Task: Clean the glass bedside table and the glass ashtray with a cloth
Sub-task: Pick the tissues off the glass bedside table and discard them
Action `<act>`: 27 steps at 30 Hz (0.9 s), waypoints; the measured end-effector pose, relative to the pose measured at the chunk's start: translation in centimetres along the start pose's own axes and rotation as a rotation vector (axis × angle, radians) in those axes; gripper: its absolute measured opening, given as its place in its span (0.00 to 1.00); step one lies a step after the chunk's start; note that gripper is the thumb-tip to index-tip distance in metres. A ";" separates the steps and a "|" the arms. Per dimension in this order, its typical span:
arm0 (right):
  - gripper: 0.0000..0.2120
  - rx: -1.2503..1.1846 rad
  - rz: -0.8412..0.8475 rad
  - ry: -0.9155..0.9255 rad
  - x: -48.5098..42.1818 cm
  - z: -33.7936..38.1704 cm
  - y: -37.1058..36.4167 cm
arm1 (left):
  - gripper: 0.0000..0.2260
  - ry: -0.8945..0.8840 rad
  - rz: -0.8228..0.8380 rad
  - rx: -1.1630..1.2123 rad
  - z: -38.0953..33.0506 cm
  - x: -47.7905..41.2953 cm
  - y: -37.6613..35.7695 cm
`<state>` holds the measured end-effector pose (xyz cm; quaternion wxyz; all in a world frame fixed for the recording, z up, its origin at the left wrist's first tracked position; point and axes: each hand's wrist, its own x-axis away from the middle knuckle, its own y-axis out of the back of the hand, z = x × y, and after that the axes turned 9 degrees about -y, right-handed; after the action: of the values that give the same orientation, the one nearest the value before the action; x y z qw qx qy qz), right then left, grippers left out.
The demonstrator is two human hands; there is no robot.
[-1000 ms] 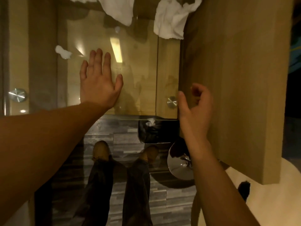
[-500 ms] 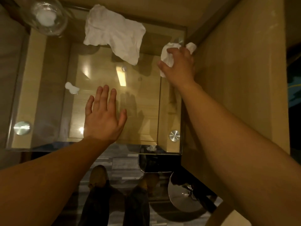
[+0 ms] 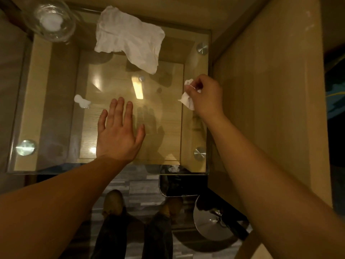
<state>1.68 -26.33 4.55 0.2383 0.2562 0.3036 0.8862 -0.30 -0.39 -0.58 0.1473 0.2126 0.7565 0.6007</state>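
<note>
The glass bedside table fills the middle of the view, with a wooden shelf showing through it. My left hand lies flat on the glass near the front edge, fingers apart, holding nothing. My right hand hovers over the right side of the glass, closed around a crumpled white cloth. A larger white cloth lies spread at the back of the table. The round glass ashtray stands at the back left corner with something white inside. A small white scrap lies left of my left hand.
A tall wooden panel rises along the table's right side. Metal discs mark the glass corners. Below the front edge are a grey tiled floor, my legs and shoes, a dark bin and a shiny round lid.
My right hand picked up the crumpled cloth at the back right and carried it nearer, toward the middle right of the glass. My left hand stayed flat on the table.
</note>
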 end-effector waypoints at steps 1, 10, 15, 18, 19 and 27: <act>0.07 -0.059 -0.009 -0.025 1.5 -0.3 0.5 | 0.32 -0.002 -0.004 -0.001 0.0 0.0 -0.1; 0.05 -0.330 -0.177 -0.402 19.1 -7.0 4.6 | 0.32 -0.018 -0.022 -0.012 0.3 0.2 -0.6; 0.07 -0.242 -0.222 -0.562 25.1 -12.0 3.2 | 0.32 -0.039 -0.069 -0.005 0.3 0.3 -0.8; 0.07 -0.115 -0.129 -0.596 25.2 -14.6 1.0 | 0.32 -0.042 -0.082 -0.008 0.4 0.3 -0.9; 0.08 -0.084 -0.100 -0.610 24.9 -15.5 0.1 | 0.32 -0.042 -0.086 -0.010 0.4 0.3 -0.9; 0.14 0.043 0.082 -0.671 22.9 -18.4 -2.3 | 0.32 -0.050 -0.085 -0.017 0.4 0.1 -1.0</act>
<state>-26.02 -19.18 -2.46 0.2837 0.5505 0.2166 0.7547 -0.35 -0.13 -1.62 0.1934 0.1939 0.7558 0.5948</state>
